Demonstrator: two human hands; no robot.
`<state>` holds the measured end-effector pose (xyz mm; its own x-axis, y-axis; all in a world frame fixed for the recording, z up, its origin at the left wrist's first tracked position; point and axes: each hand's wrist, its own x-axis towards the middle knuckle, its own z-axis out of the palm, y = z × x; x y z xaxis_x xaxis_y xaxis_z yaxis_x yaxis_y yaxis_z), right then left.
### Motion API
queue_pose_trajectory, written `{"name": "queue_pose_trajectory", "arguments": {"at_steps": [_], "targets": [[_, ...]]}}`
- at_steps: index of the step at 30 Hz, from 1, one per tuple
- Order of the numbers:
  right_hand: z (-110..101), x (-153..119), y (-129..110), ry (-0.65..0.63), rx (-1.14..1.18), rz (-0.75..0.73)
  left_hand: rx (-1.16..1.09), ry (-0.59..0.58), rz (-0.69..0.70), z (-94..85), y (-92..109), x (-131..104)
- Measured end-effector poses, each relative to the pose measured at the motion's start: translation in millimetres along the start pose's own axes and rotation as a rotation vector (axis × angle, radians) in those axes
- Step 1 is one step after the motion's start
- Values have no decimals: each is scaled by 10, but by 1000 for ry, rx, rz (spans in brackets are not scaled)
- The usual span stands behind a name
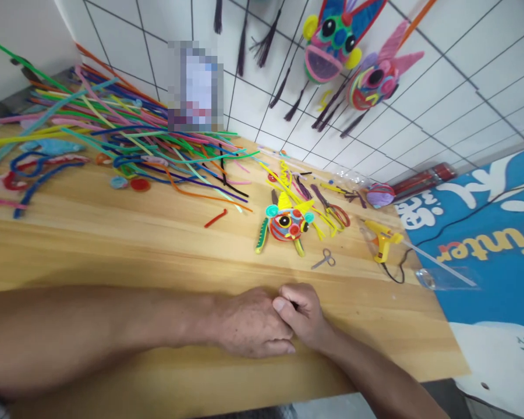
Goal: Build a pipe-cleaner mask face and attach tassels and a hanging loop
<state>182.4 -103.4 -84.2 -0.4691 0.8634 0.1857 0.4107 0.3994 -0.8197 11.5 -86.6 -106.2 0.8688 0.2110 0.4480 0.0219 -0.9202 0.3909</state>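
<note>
My left hand [255, 323] and my right hand [304, 317] meet near the front of the wooden table, knuckles against knuckles. Both are closed with fingers curled in, and whatever they hold, if anything, is hidden. Just beyond them a small colourful pipe-cleaner animal head [287, 226] stands on the table, with yellow horns, turquoise ears and two green-and-yellow strips at its sides. Nearest to my right hand lies a small pair of grey scissors [324, 259]. Neither hand touches these things.
Many loose pipe cleaners [157, 137] are heaped at the back left. A yellow glue gun [382, 240] with a black cord stands right. Orange-handled scissors [338, 214], a yarn ball [379, 195] and a short red piece [215, 218] lie behind. Finished animal heads [332, 43] hang on the tiled wall.
</note>
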Motion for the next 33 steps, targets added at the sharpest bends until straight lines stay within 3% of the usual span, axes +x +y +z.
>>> {"name": "queue_pose_trajectory", "arguments": {"at_steps": [13, 33], "targets": [[20, 33, -36, 3, 35, 64, -64, -52, -77, -96, 44, -38], [39, 28, 19, -27, 68, 8, -206, -94, -135, -154, 56, -71]]}}
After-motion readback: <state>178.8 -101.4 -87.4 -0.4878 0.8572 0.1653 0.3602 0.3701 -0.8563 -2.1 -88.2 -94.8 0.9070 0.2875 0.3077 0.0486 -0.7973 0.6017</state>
